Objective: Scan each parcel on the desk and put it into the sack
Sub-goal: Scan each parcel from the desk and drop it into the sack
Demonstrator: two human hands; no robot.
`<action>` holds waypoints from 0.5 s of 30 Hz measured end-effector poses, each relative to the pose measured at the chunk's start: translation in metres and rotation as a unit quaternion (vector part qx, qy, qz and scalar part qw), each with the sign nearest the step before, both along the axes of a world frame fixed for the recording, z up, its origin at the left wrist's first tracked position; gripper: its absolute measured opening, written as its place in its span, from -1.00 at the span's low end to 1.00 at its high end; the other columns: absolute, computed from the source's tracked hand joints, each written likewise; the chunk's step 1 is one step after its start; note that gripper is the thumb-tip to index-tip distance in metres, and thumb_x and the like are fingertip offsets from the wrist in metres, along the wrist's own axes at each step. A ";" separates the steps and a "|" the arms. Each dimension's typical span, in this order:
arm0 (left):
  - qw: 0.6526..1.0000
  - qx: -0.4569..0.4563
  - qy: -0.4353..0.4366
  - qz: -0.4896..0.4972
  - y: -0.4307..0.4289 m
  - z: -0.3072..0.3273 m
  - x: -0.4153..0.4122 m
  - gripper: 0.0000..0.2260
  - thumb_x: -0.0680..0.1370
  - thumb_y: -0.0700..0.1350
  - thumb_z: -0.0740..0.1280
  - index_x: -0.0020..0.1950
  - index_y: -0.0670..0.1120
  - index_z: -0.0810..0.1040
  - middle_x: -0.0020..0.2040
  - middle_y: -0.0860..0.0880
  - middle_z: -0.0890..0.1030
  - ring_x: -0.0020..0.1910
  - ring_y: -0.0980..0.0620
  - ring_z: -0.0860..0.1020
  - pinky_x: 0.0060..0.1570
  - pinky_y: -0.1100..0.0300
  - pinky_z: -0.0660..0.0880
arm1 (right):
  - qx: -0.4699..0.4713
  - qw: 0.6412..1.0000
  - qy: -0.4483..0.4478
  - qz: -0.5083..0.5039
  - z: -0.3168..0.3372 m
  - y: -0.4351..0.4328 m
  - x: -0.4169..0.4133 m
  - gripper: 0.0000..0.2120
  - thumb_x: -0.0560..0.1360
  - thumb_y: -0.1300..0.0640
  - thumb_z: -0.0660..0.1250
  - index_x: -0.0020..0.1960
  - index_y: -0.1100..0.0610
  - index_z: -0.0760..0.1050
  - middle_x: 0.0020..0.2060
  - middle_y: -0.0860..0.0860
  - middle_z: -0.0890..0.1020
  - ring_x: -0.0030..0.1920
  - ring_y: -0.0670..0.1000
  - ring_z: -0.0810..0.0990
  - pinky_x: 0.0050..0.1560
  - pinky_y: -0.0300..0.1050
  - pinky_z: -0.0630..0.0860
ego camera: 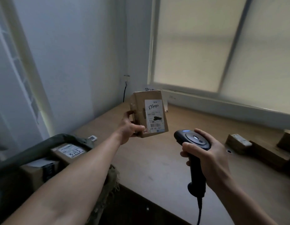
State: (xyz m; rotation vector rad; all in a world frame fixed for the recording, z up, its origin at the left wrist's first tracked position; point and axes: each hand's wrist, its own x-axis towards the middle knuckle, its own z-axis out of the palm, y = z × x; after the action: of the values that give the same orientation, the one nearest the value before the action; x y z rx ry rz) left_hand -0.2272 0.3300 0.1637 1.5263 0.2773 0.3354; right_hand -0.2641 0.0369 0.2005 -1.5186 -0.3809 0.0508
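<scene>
The left hand [130,127] holds the parcel [149,114] upright above the surface [157,159], fingers curled round its lower edge; the right hand [210,158] wraps its fingers round the scanner [193,140] just beside it. The scanner seems aimed past the barcode [155,123], so the read may fail.

I'm in a small parcel-sorting room. Labelled cardboard parcels [238,141] lie at the right end of the wooden desk [157,161]. A green sack [35,148] holding more labelled boxes [68,152] sits at the desk's left edge. My right hand [212,161] grips a corded barcode scanner [196,141] above the desk.
</scene>
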 end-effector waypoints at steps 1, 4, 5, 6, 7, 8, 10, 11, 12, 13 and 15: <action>1.000 0.003 0.001 0.004 0.018 -0.001 -0.008 -0.36 0.45 -0.39 0.46 0.40 0.00 0.29 0.21 -0.29 0.57 0.07 -0.30 0.64 -0.23 -0.01 0.65 | 0.007 1.000 0.001 0.007 0.000 0.018 -0.004 -0.20 0.16 0.10 0.54 0.39 0.05 0.45 -0.09 0.12 0.72 -0.24 0.21 0.74 -0.30 0.08 0.63; 1.000 0.000 0.013 0.022 0.072 -0.007 -0.036 -0.36 0.46 -0.34 0.47 0.44 0.01 0.30 0.22 -0.28 0.59 0.04 -0.29 0.67 -0.17 -0.04 0.66 | 0.021 0.999 0.013 0.038 -0.004 0.071 -0.015 -0.33 0.17 0.10 0.53 0.28 0.01 0.51 -0.12 0.12 0.73 -0.24 0.22 0.73 -0.35 0.02 0.63; 0.999 -0.002 0.018 0.035 0.088 -0.009 -0.048 -0.37 0.47 -0.33 0.47 0.44 0.01 0.31 0.21 -0.27 0.61 0.02 -0.27 0.68 -0.17 -0.05 0.66 | 0.024 0.998 0.016 0.050 -0.005 0.088 -0.019 -0.38 0.17 0.11 0.53 0.22 -0.03 0.53 -0.13 0.11 0.73 -0.24 0.22 0.73 -0.34 0.01 0.62; 0.998 -0.004 0.022 0.051 0.103 -0.011 -0.062 -0.39 0.49 -0.32 0.46 0.44 0.02 0.32 0.19 -0.26 0.62 0.01 -0.26 0.68 -0.16 -0.05 0.66 | 0.026 0.997 0.020 0.063 -0.007 0.105 -0.023 -0.41 0.17 0.11 0.53 0.19 -0.04 0.53 -0.14 0.10 0.73 -0.24 0.22 0.73 -0.34 0.02 0.62; 0.997 -0.008 0.026 0.070 0.118 -0.013 -0.076 -0.41 0.50 -0.32 0.45 0.43 0.02 0.33 0.16 -0.26 0.64 0.01 -0.25 0.69 -0.14 -0.08 0.66 | 0.026 0.996 0.024 0.076 -0.009 0.121 -0.028 -0.40 0.17 0.11 0.54 0.20 -0.03 0.53 -0.14 0.10 0.74 -0.24 0.23 0.73 -0.32 0.04 0.61; 0.995 -0.014 0.029 0.090 0.132 -0.015 -0.092 -0.42 0.50 -0.33 0.44 0.44 0.01 0.34 0.13 -0.27 0.66 0.01 -0.26 0.68 -0.11 -0.12 0.66 | 0.025 0.995 0.026 0.088 -0.012 0.137 -0.032 -0.37 0.17 0.12 0.54 0.23 -0.01 0.53 -0.14 0.10 0.74 -0.24 0.24 0.73 -0.30 0.06 0.61; 0.990 -0.031 0.029 0.132 0.161 -0.020 -0.127 -0.41 0.49 -0.34 0.43 0.46 -0.03 0.35 0.10 -0.30 0.66 0.00 -0.29 0.67 -0.08 -0.19 0.66 | 0.020 0.993 0.033 0.113 -0.016 0.169 -0.041 -0.29 0.16 0.13 0.54 0.31 0.05 0.51 -0.14 0.11 0.74 -0.24 0.25 0.73 -0.27 0.09 0.60; 0.987 -0.036 0.031 0.152 0.175 -0.023 -0.146 -0.41 0.49 -0.34 0.43 0.45 -0.03 0.36 0.10 -0.29 0.67 0.00 -0.30 0.68 -0.12 -0.17 0.66 | 0.016 0.991 0.036 0.128 -0.017 0.184 -0.046 -0.27 0.16 0.13 0.54 0.34 0.07 0.50 -0.15 0.11 0.74 -0.24 0.25 0.73 -0.27 0.09 0.60; 0.984 -0.041 0.033 0.170 0.188 -0.025 -0.166 -0.43 0.48 -0.34 0.43 0.44 -0.03 0.37 0.09 -0.27 0.68 -0.02 -0.29 0.69 -0.17 -0.12 0.65 | 0.011 0.989 0.037 0.146 -0.019 0.200 -0.050 -0.26 0.16 0.13 0.53 0.35 0.08 0.50 -0.15 0.12 0.74 -0.24 0.25 0.73 -0.27 0.09 0.59; 0.980 -0.048 0.035 0.189 0.200 -0.028 -0.186 -0.45 0.48 -0.33 0.43 0.42 -0.02 0.39 0.08 -0.25 0.68 -0.04 -0.27 0.70 -0.20 -0.08 0.64 | 0.005 0.986 0.038 0.164 -0.022 0.215 -0.055 -0.26 0.16 0.13 0.53 0.34 0.08 0.51 -0.14 0.13 0.74 -0.24 0.24 0.73 -0.27 0.08 0.60; 0.969 -0.060 0.040 0.236 0.223 -0.037 -0.226 -0.48 0.48 -0.31 0.42 0.39 -0.01 0.42 0.05 -0.23 0.70 -0.08 -0.24 0.71 -0.24 -0.06 0.63 | 0.001 0.980 0.039 0.195 -0.027 0.246 -0.065 -0.27 0.13 0.10 0.55 0.30 0.04 0.53 -0.08 0.14 0.73 -0.18 0.24 0.73 -0.22 0.05 0.62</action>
State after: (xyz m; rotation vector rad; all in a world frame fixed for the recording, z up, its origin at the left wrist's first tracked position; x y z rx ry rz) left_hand -0.4533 0.5531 0.1266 1.3443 0.7167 0.6211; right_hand -0.3296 0.2827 0.1731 -1.4161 -0.6112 0.4169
